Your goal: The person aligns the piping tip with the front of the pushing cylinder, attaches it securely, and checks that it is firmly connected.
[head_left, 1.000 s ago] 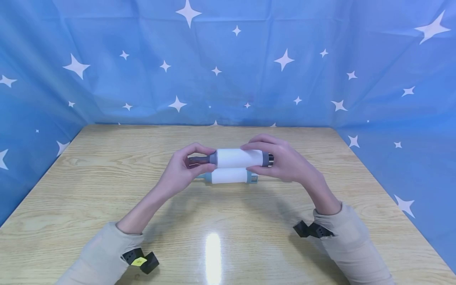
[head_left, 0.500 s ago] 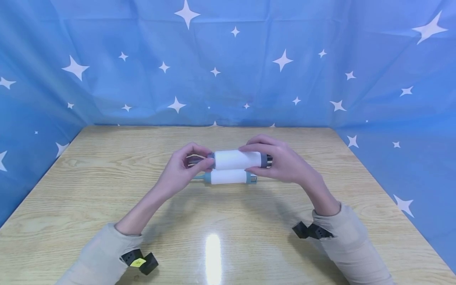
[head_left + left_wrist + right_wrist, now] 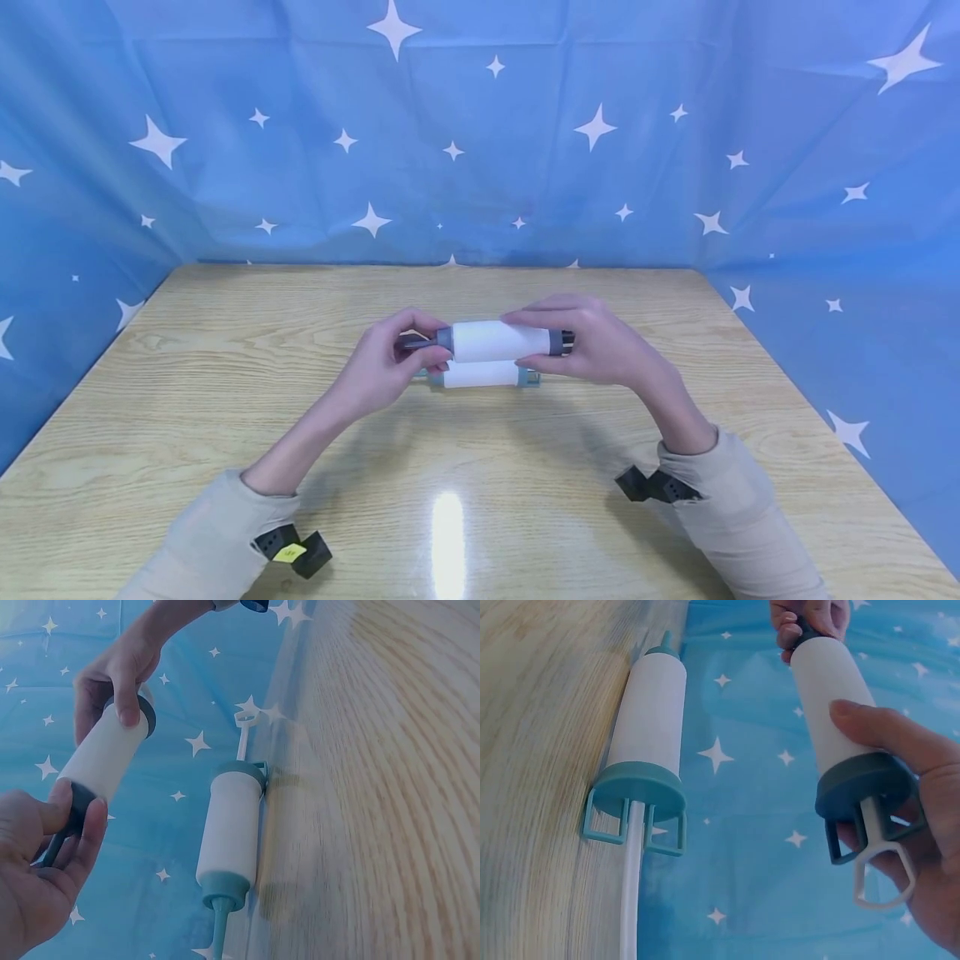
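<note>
Both hands hold a large syringe (image 3: 501, 341) with a white barrel and dark grey-blue ends, level above the table. My left hand (image 3: 375, 358) pinches the dark cap and nozzle (image 3: 81, 806) at one end. Around the other end of the barrel curl the fingers of my right hand (image 3: 600, 342), with the thumb along the white side in the right wrist view. Its dark finger loops and white plunger ring (image 3: 885, 876) stick out by the right palm. A second syringe (image 3: 480, 374), white with teal ends, lies on the table just below, partly covered in the head view.
The wooden table (image 3: 225, 417) reaches back to a blue curtain (image 3: 465, 167) with white stars. In the right wrist view, the teal syringe's plunger rod (image 3: 632, 877) is pulled out, beside its teal finger loops (image 3: 604, 825). Black wrist cameras (image 3: 296, 550) sit at both cuffs.
My left fingers shift their hold round the cap, first rolling over it, then back. The held syringe sinks slightly and hides more of the teal one. The right hand barely moves.
</note>
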Demonstrator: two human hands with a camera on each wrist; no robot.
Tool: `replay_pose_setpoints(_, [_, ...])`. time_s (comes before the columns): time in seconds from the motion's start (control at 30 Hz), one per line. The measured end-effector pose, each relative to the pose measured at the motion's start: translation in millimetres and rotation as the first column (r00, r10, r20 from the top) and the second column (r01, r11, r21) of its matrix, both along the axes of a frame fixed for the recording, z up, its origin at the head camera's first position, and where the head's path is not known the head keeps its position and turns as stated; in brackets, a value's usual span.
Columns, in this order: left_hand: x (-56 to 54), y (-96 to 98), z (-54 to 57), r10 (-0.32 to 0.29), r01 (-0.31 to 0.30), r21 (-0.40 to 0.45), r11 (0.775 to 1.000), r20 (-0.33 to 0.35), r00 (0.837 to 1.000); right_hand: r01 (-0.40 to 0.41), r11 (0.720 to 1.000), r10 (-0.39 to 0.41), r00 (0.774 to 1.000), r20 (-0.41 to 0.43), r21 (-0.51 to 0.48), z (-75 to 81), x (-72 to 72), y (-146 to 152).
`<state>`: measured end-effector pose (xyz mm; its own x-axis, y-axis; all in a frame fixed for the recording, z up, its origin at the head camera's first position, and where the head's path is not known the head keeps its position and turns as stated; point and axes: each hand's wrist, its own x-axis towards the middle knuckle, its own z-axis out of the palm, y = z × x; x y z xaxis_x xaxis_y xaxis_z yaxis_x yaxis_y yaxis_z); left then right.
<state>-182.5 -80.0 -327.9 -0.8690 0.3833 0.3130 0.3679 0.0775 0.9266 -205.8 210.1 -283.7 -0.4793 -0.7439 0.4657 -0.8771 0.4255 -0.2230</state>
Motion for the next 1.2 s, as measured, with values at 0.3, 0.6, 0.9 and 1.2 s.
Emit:
replay_pose_setpoints(0.3, [0.7,-2.8,2.8,0.017,-0.017,0.028,0.999,0.009,1.000,0.004,1.000,-0.004,1.000,-0.018,-0.016,1.0,-0.5,2.2])
replay_pose_setpoints(0.6, [-1.2,-4.6,1.8,0.003,-0.003,-0.020,1.000,-0.007,1.000,-0.035,0.999,0.034,0.999,-0.039,-0.021,-0.8,-1.3,0.9])
replay_pose_setpoints(0.9, [2.2,-4.2,0.9,0.044,-0.050,-0.040,0.998,-0.134,0.990,-0.087,0.995,0.086,0.996,-0.028,-0.040,-2.0,-0.1,-3.9])
replay_pose_setpoints(1.2, [-2.6,-4.1,-1.5,0.070,-0.089,-0.046,0.995,-0.317,0.946,-0.002,0.997,0.005,0.999,0.038,-0.079,-2.0,-1.2,-4.7])
